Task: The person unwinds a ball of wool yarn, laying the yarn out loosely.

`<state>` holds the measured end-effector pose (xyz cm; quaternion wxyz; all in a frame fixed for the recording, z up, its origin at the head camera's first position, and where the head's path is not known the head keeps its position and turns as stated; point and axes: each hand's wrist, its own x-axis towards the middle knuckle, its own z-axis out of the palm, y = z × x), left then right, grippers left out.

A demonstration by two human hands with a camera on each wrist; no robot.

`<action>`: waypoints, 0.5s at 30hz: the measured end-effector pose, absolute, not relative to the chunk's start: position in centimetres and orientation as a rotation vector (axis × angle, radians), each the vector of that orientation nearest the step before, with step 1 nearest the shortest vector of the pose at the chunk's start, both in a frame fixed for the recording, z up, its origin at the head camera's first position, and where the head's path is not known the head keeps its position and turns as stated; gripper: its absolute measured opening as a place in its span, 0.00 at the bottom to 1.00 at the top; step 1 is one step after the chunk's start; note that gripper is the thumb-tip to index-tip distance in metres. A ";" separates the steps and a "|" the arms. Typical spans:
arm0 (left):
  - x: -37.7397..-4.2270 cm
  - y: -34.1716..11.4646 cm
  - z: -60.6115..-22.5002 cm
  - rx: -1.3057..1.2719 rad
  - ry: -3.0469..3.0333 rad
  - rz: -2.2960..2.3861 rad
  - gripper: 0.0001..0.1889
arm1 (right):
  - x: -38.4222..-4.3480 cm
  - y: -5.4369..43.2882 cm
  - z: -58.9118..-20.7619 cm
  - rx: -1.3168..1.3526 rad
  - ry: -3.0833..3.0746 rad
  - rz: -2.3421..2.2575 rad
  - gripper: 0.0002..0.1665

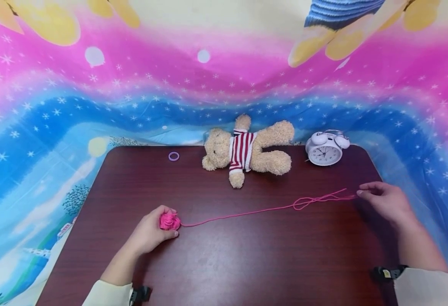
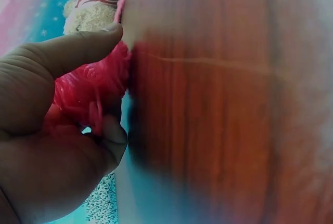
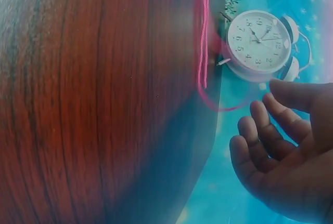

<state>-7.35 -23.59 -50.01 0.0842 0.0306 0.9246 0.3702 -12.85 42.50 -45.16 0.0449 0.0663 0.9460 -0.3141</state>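
Note:
My left hand [image 1: 151,229] grips a small bundle of pink yarn [image 1: 169,221] above the front left of the table. In the left wrist view, thumb and fingers curl around the yarn bundle [image 2: 91,89]. From it a single pink strand [image 1: 239,215] runs rightward across the table, ending in a loose loop and tail [image 1: 308,202]. At the right edge, my right hand [image 1: 390,202] has loosely bent fingers. Close to those fingertips, in the right wrist view, lies the blurred yarn loop [image 3: 223,109]; no strand shows between thumb and fingers.
A teddy bear [image 1: 243,148] in a striped shirt lies along the back of the dark wooden table [image 1: 224,263]. A white alarm clock [image 1: 325,148] stands at the back right, a purple ring [image 1: 174,156] at the back left. Printed cloth [image 1: 224,93] surrounds the table.

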 end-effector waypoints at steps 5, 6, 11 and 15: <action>-7.4 -23.4 -50.1 0.105 2.802 1.038 0.27 | -12.9 42.1 -45.0 0.162 2.922 -0.916 0.29; -7.4 -23.3 -50.1 0.106 2.811 1.022 0.26 | -12.9 42.0 -45.0 0.160 2.925 -0.911 0.29; -7.4 -23.2 -50.0 0.104 2.819 0.992 0.21 | -12.8 41.3 -44.8 0.154 2.956 -0.895 0.28; -7.3 -23.3 -49.6 0.087 2.808 1.009 0.19 | -12.8 40.6 -44.6 0.148 2.975 -0.912 0.27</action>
